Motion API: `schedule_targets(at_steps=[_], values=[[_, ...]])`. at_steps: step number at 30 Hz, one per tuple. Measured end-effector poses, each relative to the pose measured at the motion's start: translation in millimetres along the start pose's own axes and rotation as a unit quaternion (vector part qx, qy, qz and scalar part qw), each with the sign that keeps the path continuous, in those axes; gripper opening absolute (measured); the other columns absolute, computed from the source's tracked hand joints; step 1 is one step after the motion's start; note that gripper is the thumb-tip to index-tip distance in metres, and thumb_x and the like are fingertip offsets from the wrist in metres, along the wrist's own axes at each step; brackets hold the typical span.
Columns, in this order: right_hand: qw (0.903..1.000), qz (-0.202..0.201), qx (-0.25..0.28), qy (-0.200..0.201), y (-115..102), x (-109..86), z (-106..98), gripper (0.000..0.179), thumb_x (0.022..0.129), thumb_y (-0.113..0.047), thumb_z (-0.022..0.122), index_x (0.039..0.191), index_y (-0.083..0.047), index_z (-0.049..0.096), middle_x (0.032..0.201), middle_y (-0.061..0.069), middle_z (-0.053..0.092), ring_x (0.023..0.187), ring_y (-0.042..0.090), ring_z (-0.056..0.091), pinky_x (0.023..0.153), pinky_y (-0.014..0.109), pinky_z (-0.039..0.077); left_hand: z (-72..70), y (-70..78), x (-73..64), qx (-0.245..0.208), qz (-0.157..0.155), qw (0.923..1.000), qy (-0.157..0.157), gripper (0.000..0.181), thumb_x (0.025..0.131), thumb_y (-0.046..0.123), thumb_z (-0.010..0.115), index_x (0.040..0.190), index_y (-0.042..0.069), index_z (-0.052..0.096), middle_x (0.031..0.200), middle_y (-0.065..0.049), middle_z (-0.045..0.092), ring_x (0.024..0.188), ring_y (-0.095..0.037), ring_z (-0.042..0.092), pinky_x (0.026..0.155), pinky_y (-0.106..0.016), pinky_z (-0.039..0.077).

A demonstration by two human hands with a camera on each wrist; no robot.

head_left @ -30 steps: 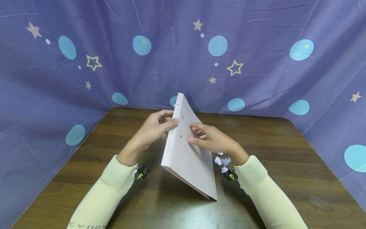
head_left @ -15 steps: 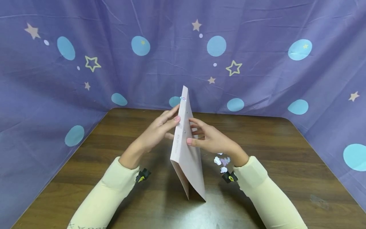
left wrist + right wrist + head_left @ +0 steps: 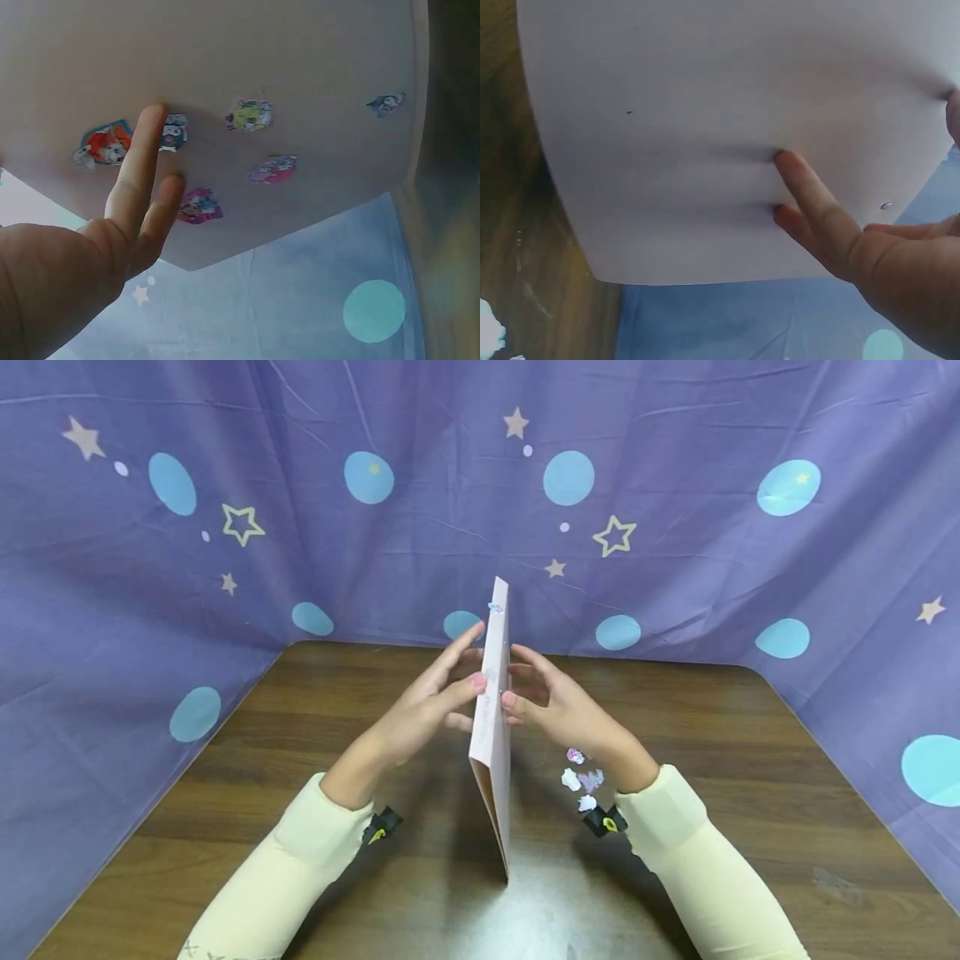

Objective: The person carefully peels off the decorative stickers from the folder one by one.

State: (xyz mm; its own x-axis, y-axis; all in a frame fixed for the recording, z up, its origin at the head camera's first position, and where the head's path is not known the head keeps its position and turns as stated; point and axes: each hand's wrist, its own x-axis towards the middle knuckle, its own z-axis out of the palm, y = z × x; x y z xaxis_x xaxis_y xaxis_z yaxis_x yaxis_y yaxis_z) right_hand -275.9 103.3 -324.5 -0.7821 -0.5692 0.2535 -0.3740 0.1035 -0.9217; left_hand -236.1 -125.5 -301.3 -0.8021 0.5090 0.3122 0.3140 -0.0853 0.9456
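Note:
A white file folder (image 3: 491, 710) stands on edge on the table, spine facing me. On its left side, my left hand (image 3: 420, 714) has the thumb at the spine and the fingers extended along the cover. My right hand (image 3: 566, 710) touches the right cover with its fingertips, thumb near the spine. The left wrist view shows several cartoon stickers on the left cover (image 3: 322, 67), one partly behind my fingers. In the right wrist view the right cover (image 3: 682, 82) is plain, with a small metal rivet (image 3: 886, 205). Another sticker (image 3: 496, 607) is on the spine's far end.
Several loose stickers (image 3: 591, 781) lie on the brown wooden table (image 3: 720, 760), just left of my right wrist. A purple curtain (image 3: 450, 527) with stars and dots hangs behind the table. Small black devices (image 3: 605, 821) are strapped at both wrists.
The folder has swung from leaning with its right cover in sight to nearly upright, its spine shifting right. Its covers parted, then came closer together. My hands moved slightly with it.

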Motion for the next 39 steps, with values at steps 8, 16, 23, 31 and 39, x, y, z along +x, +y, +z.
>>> schedule_targets(at_steps=[8, 16, 23, 31, 39], values=[[0.9948, -0.007, 0.046, 0.091, -17, 8.2, -7, 0.061, 0.106, -0.019, 0.058, 0.160, -0.011, 0.030, 0.144, 0.025, 0.050, 0.126, 0.041, 0.058, 0.087, 0.049, 0.060, 3.6, 2.1, -0.5, 0.012, -0.010, 0.9999, -0.002, 0.065, 0.104, 0.028, 0.049, 0.163, 0.031, 0.024, 0.161, -0.010, 0.026, 0.130, -0.041, 0.052, 0.087, -0.056, 0.059], [0.9949, 0.016, -0.007, 0.099, -37, 36.6, -24, 0.056, 0.105, -0.025, 0.060, 0.157, -0.014, 0.040, 0.142, 0.023, 0.054, 0.124, 0.037, 0.059, 0.086, 0.050, 0.061, 7.4, 2.3, 0.3, 0.006, -0.004, 0.9999, -0.009, 0.064, 0.104, 0.027, 0.048, 0.164, 0.027, 0.023, 0.162, -0.009, 0.027, 0.130, -0.039, 0.052, 0.088, -0.055, 0.059], [0.9958, 0.046, -0.054, 0.058, -48, 56.4, -39, 0.054, 0.103, -0.023, 0.063, 0.154, -0.021, 0.047, 0.140, 0.018, 0.056, 0.119, 0.033, 0.064, 0.084, 0.046, 0.062, 9.6, 0.2, 0.1, -0.002, -0.007, 0.9999, -0.011, 0.065, 0.104, 0.027, 0.048, 0.163, 0.027, 0.023, 0.162, -0.008, 0.026, 0.127, -0.039, 0.054, 0.087, -0.057, 0.059], [0.9734, -0.047, -0.224, 0.012, -54, 70.1, -65, 0.039, 0.103, -0.018, 0.062, 0.143, -0.016, 0.062, 0.136, 0.011, 0.063, 0.106, 0.025, 0.069, 0.083, 0.037, 0.061, 12.1, 0.5, -0.2, 0.000, -0.006, 1.0000, 0.002, 0.063, 0.103, 0.028, 0.049, 0.163, 0.028, 0.027, 0.160, -0.011, 0.028, 0.120, -0.036, 0.058, 0.084, -0.055, 0.060], [0.8796, -0.203, -0.428, -0.045, -69, 86.0, -73, 0.031, 0.100, -0.008, 0.065, 0.129, -0.017, 0.073, 0.123, 0.009, 0.069, 0.115, 0.025, 0.061, 0.096, 0.046, 0.051, 10.9, 1.1, -1.7, 0.005, -0.007, 0.9999, 0.008, 0.063, 0.103, 0.028, 0.050, 0.162, 0.030, 0.027, 0.159, -0.010, 0.029, 0.121, -0.036, 0.057, 0.085, -0.058, 0.059]])
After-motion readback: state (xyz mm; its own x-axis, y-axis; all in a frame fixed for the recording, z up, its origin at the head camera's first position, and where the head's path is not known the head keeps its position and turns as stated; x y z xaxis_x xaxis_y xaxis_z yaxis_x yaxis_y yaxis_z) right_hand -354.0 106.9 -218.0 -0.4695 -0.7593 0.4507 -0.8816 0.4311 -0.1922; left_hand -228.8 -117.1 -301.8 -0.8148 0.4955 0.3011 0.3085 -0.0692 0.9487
